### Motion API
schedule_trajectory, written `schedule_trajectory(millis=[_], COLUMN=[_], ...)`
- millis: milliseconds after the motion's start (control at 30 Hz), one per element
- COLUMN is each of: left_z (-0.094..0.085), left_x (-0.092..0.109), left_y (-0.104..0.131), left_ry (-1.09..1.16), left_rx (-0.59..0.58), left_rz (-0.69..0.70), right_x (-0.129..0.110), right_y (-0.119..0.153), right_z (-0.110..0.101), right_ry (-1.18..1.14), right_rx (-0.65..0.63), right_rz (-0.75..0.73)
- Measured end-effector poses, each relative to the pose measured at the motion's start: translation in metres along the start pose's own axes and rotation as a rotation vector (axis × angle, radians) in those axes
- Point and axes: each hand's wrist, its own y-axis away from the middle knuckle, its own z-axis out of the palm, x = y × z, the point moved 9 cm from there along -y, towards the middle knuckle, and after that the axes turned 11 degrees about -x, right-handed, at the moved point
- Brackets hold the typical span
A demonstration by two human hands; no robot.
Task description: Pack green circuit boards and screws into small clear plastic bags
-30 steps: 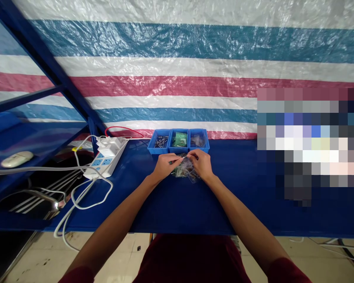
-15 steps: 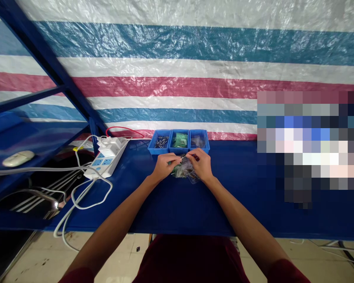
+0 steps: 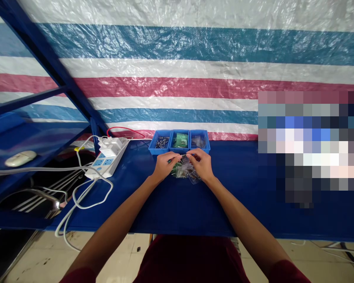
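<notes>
My left hand (image 3: 164, 165) and my right hand (image 3: 201, 163) meet over the table, thumbs and fingertips pinched close together. Between them they grip the upper edge of a small clear plastic bag (image 3: 184, 160), whose contents are too small to make out. Below and between the hands lie several clear packets (image 3: 186, 173), some showing green and some dark thin pieces. Just beyond my fingers stand three blue bins in a row: the left bin (image 3: 159, 151) has metal screws or pins, the middle bin (image 3: 179, 150) green packets, the right bin (image 3: 201, 150) clear plastic bags.
A white power strip (image 3: 104, 167) with plugged-in adapters lies to the left, its white cables (image 3: 76, 196) looping over the table edge. A computer mouse (image 3: 20, 158) rests on a blue shelf at far left. Striped plastic sheeting (image 3: 171, 86) hangs behind; a blurred-out area covers the right.
The view shifts very slightly. Both hands stay pinched in the same place, with only small finger movement at the bag's edge.
</notes>
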Motion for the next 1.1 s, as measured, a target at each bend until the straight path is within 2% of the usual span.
schedule_trajectory(millis=[300, 500, 633, 800, 867, 1100], left_z=[0.006, 0.012, 0.012, 0.003, 0.002, 0.006], left_x=[0.001, 0.006, 0.005, 0.002, 0.000, -0.008], left_y=[-0.001, -0.001, -0.001, 0.000, 0.000, -0.001], left_ry=[-0.007, 0.002, 0.004, -0.009, 0.002, 0.115], left_rx=[-0.088, -0.128, -0.118, -0.008, 0.009, -0.036], left_rz=[-0.019, 0.005, 0.008, -0.017, -0.037, -0.120], right_x=[-0.008, -0.002, 0.005, 0.015, 0.016, 0.010], right_y=[0.003, 0.002, 0.001, -0.001, -0.001, -0.002], right_z=[-0.001, -0.004, -0.002, 0.003, 0.003, 0.009], right_ry=[0.076, 0.058, -0.035, -0.188, -0.193, -0.103], right_rx=[0.034, 0.054, 0.039, -0.008, -0.011, -0.080], right_rz=[-0.088, -0.040, 0.007, 0.069, 0.078, 0.071])
